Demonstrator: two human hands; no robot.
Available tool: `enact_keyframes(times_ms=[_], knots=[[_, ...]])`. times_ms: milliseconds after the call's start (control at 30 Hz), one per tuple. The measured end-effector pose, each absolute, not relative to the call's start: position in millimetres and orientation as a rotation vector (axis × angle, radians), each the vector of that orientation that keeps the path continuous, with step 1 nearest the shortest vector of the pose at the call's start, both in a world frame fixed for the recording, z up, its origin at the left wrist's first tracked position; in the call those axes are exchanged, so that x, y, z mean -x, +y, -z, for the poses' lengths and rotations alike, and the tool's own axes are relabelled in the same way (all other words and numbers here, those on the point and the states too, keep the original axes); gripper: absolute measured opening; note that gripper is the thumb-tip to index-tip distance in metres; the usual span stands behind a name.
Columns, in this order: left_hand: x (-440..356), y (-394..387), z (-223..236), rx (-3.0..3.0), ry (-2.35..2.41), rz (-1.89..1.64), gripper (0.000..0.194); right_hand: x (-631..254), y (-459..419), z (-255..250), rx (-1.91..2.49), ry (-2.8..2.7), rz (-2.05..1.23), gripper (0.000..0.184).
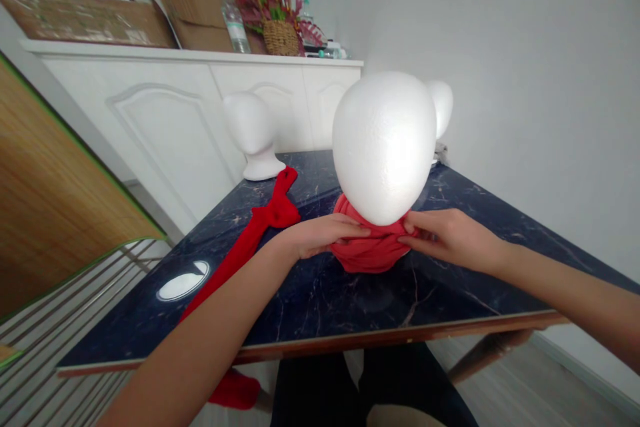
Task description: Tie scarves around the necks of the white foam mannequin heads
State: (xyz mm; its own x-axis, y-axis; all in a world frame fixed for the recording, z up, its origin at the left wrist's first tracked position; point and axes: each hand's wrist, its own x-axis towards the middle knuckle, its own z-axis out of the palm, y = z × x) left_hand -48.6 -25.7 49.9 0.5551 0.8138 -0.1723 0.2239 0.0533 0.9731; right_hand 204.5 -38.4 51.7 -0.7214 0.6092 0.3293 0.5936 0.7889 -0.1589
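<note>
A white foam mannequin head (384, 147) stands upright on the dark blue table, close in front of me. Round its neck is wrapped a coral-red scarf (370, 257), bunched in folds. At the left of the neck my left hand (323, 235) is closed, its fingers pressed on the scarf's upper folds. My right hand (445, 235) pinches the same cloth from the right, just under the head's lower edge. A brighter red knitted cloth (240, 243) lies twisted along the table's left part, and its end hangs over the front edge.
Two more foam heads stand farther back: a left one (250, 127) and a partly hidden right one (441, 107). The marble-patterned table (310, 307) has a wooden edge. Behind is a white cabinet (165, 113) bearing boxes, a bottle (235, 23) and a flower basket (281, 37).
</note>
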Motion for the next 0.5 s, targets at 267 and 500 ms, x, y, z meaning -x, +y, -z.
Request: enact_keyframes(times_ms=[267,500], knots=[[62.9,-22.0,-56.8,-1.404,1.082,-0.507,0.038,-203.3,-15.3,-49.4,1.080,-2.181,-0.504,0.024],[60.0,-15.1,-49.6,-1.228,1.044,-0.459,0.038,-205.1,5.3,-55.7,1.328,-2.301,-0.256,0.009]])
